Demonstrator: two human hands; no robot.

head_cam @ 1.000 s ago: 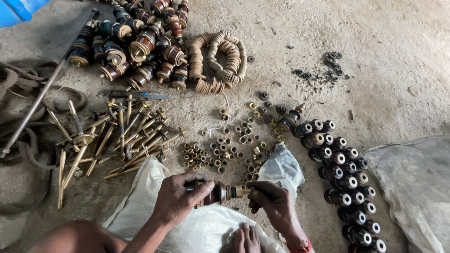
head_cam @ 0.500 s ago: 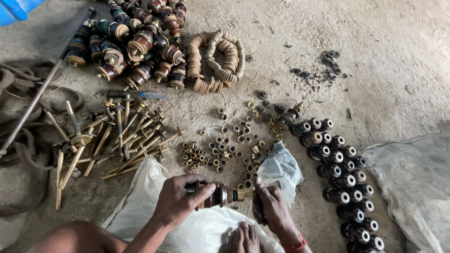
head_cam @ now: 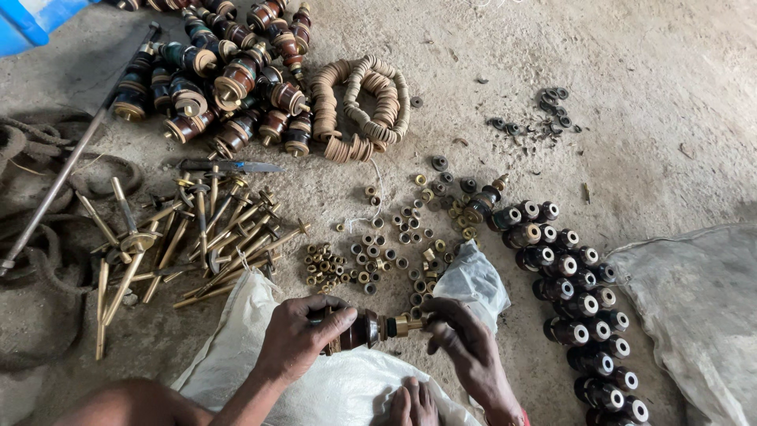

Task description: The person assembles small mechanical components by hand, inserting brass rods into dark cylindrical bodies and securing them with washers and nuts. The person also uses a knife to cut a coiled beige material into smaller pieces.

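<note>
- Insulator [head_cam: 364, 329], dark brown with a brass stud, lies level between both hands above a white sack [head_cam: 331, 390] at the floor's near edge.
- Left hand [head_cam: 303, 339] is wrapped around its body.
- Right hand [head_cam: 465, 341] pinches the brass end.
- Brass rods [head_cam: 197, 237] lie toward the floor's left edge; black insulators [head_cam: 579, 304] run in 2 rows on the right.

glossy dark-brown ribbed ceramic insulator [head_cam: 359, 329] with brass-yellow threaded stem | dull golden brass rods [head_cam: 213, 237] | tan stacked washer rings [head_cam: 363, 106], matte | black round bushings with white centres [head_cam: 579, 292], in rows | grey concrete floor [head_cam: 646, 142], mottled | white woven sack [head_cam: 347, 390] | bright blue plastic bin [head_cam: 31, 20]
</note>
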